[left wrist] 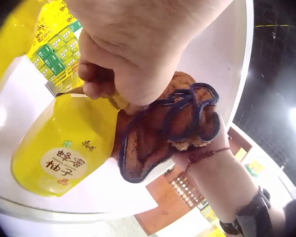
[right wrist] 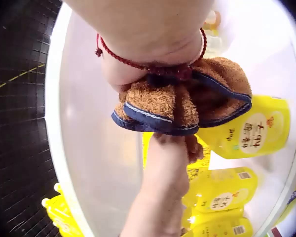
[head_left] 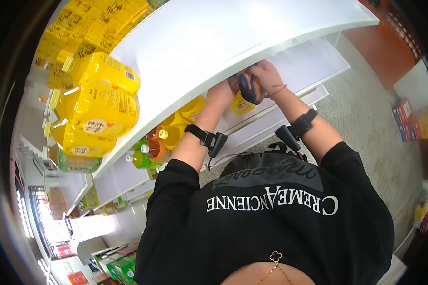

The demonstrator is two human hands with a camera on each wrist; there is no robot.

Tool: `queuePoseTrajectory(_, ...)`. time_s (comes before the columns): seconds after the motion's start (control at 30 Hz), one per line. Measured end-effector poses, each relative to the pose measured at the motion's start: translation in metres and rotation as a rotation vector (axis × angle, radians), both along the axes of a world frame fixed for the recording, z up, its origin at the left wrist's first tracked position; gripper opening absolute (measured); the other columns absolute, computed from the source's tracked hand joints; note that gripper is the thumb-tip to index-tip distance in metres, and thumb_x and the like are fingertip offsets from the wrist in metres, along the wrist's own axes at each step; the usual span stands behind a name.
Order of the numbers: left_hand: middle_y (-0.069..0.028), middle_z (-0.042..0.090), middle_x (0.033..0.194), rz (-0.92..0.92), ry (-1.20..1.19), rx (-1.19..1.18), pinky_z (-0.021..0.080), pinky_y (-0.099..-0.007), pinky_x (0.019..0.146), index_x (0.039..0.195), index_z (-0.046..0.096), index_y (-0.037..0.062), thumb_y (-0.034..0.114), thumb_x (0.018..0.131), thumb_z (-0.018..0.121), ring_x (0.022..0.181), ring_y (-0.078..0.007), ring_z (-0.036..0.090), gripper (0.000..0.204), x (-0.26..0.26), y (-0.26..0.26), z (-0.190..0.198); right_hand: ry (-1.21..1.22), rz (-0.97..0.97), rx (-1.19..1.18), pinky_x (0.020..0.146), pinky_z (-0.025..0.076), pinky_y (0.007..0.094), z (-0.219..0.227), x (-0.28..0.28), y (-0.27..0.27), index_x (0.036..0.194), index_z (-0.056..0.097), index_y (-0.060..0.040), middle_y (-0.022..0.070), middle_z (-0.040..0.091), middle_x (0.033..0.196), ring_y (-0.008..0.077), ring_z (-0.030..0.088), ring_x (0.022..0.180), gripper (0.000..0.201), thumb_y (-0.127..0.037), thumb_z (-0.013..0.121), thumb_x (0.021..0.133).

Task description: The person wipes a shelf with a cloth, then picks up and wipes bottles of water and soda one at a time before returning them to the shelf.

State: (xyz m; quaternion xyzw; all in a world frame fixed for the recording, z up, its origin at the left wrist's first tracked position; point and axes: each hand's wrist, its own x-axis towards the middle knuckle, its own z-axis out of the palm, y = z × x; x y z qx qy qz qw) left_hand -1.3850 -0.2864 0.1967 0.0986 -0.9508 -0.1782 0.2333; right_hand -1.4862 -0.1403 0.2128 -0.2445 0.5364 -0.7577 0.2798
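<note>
A brown cloth with dark blue edging (head_left: pixel 251 89) is bunched in my right hand (head_left: pixel 267 76), whose fingers grip it. Beside it, my left hand (left wrist: pixel 133 59) has its fingers curled at the neck of a yellow bottle (left wrist: pixel 69 143), which tilts over the white shelf. In the right wrist view the cloth (right wrist: pixel 158 106) hangs from my right hand (right wrist: pixel 121 69) and touches the top of that bottle (right wrist: pixel 256 128). My left hand (right wrist: pixel 170 153) is just below the cloth there, its fingertips partly hidden.
Large yellow bottles (head_left: pixel 100 109) stand on the upper white shelf (head_left: pixel 176 42) at left, with stacked yellow boxes behind. More yellow bottles (head_left: pixel 192 108) and orange and green ones (head_left: pixel 140 159) are on the shelf below. The upper shelf's edge hangs over my hands.
</note>
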Motion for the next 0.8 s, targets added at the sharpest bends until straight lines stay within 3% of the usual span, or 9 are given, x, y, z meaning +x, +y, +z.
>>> queuePoseTrajectory(0.1, -0.0237, 0.063, 0.089, 0.033, -0.267, 0.011, 0.047, -0.0440, 0.077, 0.110, 0.052, 0.0021, 0.035, 0.087, 0.052, 0.088, -0.0388, 0.060, 0.040, 0.001, 0.006, 0.015, 0.166, -0.002, 0.152, 0.080, 0.047, 0.0282, -0.079, -0.009, -0.020, 0.114, 0.056, -0.0008, 0.0086, 0.063, 0.099, 0.0169, 0.059, 0.087, 0.038, -0.018, 0.056, 0.080)
queuePoseTrajectory(0.17, -0.0242, 0.063, 0.091, -0.007, -0.305, 0.083, 0.047, -0.0439, 0.077, 0.112, 0.050, 0.0022, 0.035, 0.088, 0.050, 0.088, -0.0395, 0.060, 0.040, 0.005, 0.010, 0.022, -0.066, -0.057, -0.135, 0.084, 0.047, 0.0278, -0.109, 0.008, -0.016, 0.119, 0.053, -0.0014, 0.0073, 0.063, 0.104, 0.0171, 0.059, 0.093, 0.039, -0.017, 0.054, 0.083)
queuePoseTrajectory(0.27, -0.0251, 0.062, 0.094, -0.035, -0.319, 0.141, 0.047, -0.0441, 0.077, 0.114, 0.048, 0.0023, 0.035, 0.090, 0.047, 0.088, -0.0410, 0.059, 0.040, 0.007, 0.011, 0.023, -0.253, -0.074, -0.039, 0.086, 0.046, 0.0280, -0.154, -0.005, -0.013, 0.123, 0.051, -0.0020, 0.0077, 0.062, 0.107, 0.0187, 0.059, 0.096, 0.039, -0.014, 0.051, 0.085)
queuePoseTrajectory(0.3, -0.0255, 0.061, 0.096, -0.026, -0.301, 0.139, 0.046, -0.0444, 0.077, 0.114, 0.047, 0.0023, 0.035, 0.091, 0.046, 0.088, -0.0418, 0.059, 0.040, 0.007, 0.012, 0.022, -0.256, -0.083, -0.047, 0.086, 0.046, 0.0280, -0.146, -0.001, -0.006, 0.123, 0.051, -0.0020, 0.0077, 0.062, 0.107, 0.0187, 0.059, 0.096, 0.039, -0.014, 0.051, 0.085)
queuePoseTrajectory(0.37, -0.0259, 0.061, 0.097, -0.032, -0.334, 0.142, 0.046, -0.0450, 0.077, 0.114, 0.046, 0.0020, 0.035, 0.091, 0.046, 0.088, -0.0426, 0.059, 0.040, 0.007, 0.012, 0.025, -0.139, -0.059, 0.381, 0.086, 0.047, 0.0289, -0.118, 0.010, 0.014, 0.124, 0.051, -0.0025, 0.0102, 0.061, 0.108, 0.0198, 0.059, 0.096, 0.040, -0.011, 0.050, 0.085)
queuePoseTrajectory(0.5, -0.0269, 0.061, 0.095, 0.009, -0.392, 0.161, 0.045, -0.0470, 0.077, 0.111, 0.046, 0.0001, 0.035, 0.091, 0.047, 0.088, -0.0440, 0.057, 0.041, 0.008, 0.014, 0.029, -0.289, -0.072, 0.279, 0.085, 0.046, 0.0295, -0.127, 0.003, 0.002, 0.123, 0.052, -0.0058, 0.0099, 0.062, 0.106, 0.0199, 0.058, 0.096, 0.042, -0.010, 0.049, 0.082)
queuePoseTrajectory(0.63, -0.0273, 0.061, 0.091, 0.058, -0.350, 0.034, 0.046, -0.0480, 0.075, 0.105, 0.046, -0.0005, 0.034, 0.091, 0.046, 0.086, -0.0443, 0.057, 0.038, 0.006, 0.012, 0.019, -0.292, -0.043, -0.019, 0.085, 0.046, 0.0291, -0.065, 0.011, -0.004, 0.122, 0.053, -0.0064, 0.0092, 0.062, 0.105, 0.0187, 0.058, 0.096, 0.042, -0.012, 0.050, 0.081)
queuePoseTrajectory(0.73, -0.0269, 0.061, 0.087, 0.032, -0.225, -0.054, 0.046, -0.0485, 0.072, 0.099, 0.046, -0.0005, 0.035, 0.091, 0.046, 0.083, -0.0439, 0.058, 0.036, 0.002, 0.005, 0.012, 0.105, -0.103, 0.079, 0.088, 0.045, 0.0298, -0.042, 0.020, -0.009, 0.120, 0.053, -0.0040, 0.0109, 0.062, 0.106, 0.0188, 0.058, 0.098, 0.041, -0.016, 0.053, 0.081)
queuePoseTrajectory(0.8, -0.0262, 0.061, 0.083, 0.073, -0.240, -0.083, 0.046, -0.0482, 0.070, 0.096, 0.047, -0.0009, 0.039, 0.091, 0.047, 0.081, -0.0433, 0.058, 0.040, 0.001, 0.007, 0.011, 0.164, -0.162, 0.093, 0.088, 0.044, 0.0306, -0.065, 0.024, -0.011, 0.121, 0.052, -0.0038, 0.0119, 0.062, 0.106, 0.0205, 0.058, 0.099, 0.042, -0.017, 0.053, 0.081)
